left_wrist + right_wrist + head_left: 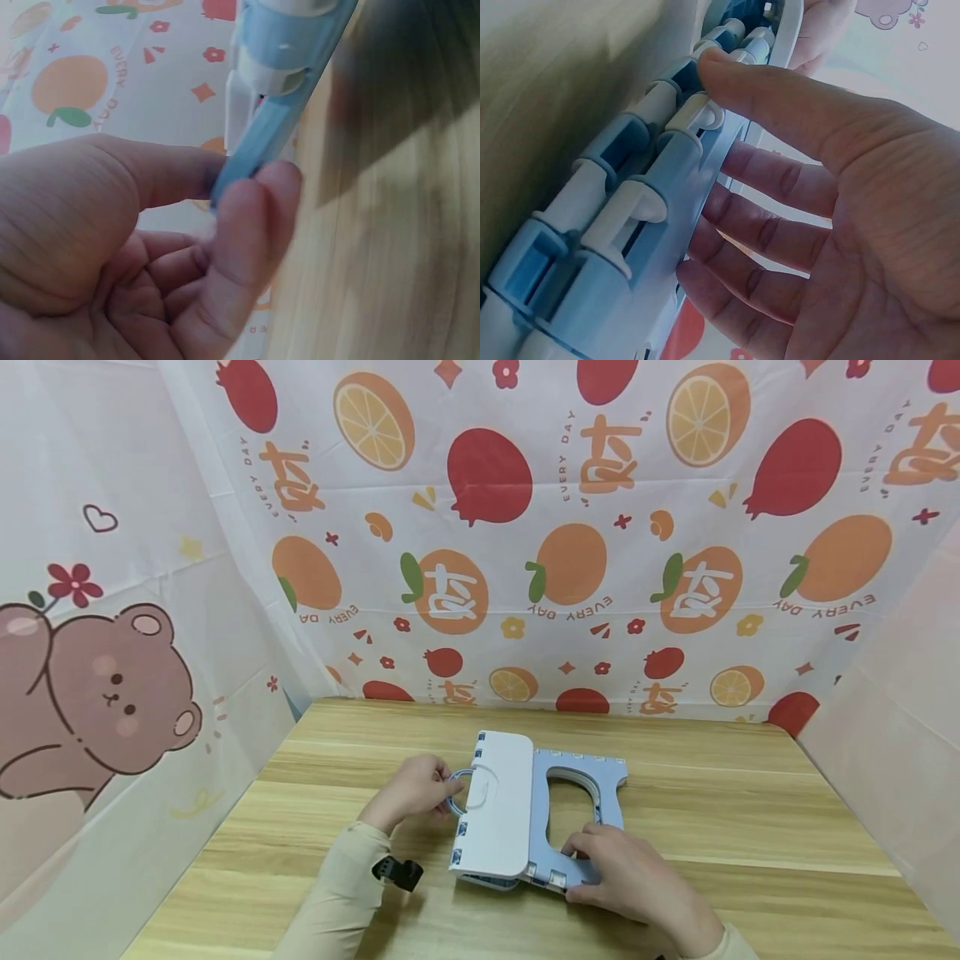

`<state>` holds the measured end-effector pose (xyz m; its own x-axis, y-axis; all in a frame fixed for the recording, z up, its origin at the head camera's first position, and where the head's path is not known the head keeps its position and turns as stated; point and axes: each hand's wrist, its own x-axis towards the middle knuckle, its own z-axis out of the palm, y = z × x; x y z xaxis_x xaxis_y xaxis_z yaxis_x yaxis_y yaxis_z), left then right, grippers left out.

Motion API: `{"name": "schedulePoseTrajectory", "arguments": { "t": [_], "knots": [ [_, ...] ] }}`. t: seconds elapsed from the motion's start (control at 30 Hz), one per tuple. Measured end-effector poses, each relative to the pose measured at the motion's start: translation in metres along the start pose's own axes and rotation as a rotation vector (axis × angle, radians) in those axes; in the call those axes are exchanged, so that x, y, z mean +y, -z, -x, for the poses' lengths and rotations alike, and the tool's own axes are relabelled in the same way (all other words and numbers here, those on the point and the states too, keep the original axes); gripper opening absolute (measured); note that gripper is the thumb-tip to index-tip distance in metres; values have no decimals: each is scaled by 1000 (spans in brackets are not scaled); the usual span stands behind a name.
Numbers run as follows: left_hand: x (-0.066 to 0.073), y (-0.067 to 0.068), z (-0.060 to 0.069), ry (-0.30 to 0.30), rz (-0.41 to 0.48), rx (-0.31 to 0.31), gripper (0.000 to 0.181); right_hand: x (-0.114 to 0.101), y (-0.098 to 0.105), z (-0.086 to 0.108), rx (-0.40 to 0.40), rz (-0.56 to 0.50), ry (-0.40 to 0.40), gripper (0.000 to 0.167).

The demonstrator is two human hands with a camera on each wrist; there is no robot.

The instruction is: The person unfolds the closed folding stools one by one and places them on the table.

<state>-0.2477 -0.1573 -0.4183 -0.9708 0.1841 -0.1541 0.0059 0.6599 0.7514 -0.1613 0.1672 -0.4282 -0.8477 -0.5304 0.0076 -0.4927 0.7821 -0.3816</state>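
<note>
A folding step stool (504,827) in white and light blue plastic lies partly folded on the table. Its white panel is on the left, and a blue leg frame with a large oval opening extends to the right. My left hand (411,793) pinches the blue carry handle (264,133), a curved loop at the stool's left side, between thumb and fingers. At the near right corner, my right hand (633,872) grips the blue frame. Its thumb lies on the hinged edge (641,161) and its fingers reach over the panel. The underside is mostly hidden.
The wood-grain table (720,810) runs back to a fruit-print curtain (517,560). Another curtain with a bear print (120,693) hangs at the left. A black band (399,872) sits on the left wrist.
</note>
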Motion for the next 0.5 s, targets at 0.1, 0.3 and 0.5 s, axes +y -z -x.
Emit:
{"name": "schedulePoseTrajectory", "arguments": {
  "t": [0.1,0.3,0.5],
  "knots": [
    [2,1,-1,-3,80,17,18,0,2,0,15,7,4,37],
    [7,4,0,-48,173,56,18,-2,6,2,47,12,9,37],
    [13,9,0,-83,256,95,21,-3,8,2,68,7,14,36]
  ]
}}
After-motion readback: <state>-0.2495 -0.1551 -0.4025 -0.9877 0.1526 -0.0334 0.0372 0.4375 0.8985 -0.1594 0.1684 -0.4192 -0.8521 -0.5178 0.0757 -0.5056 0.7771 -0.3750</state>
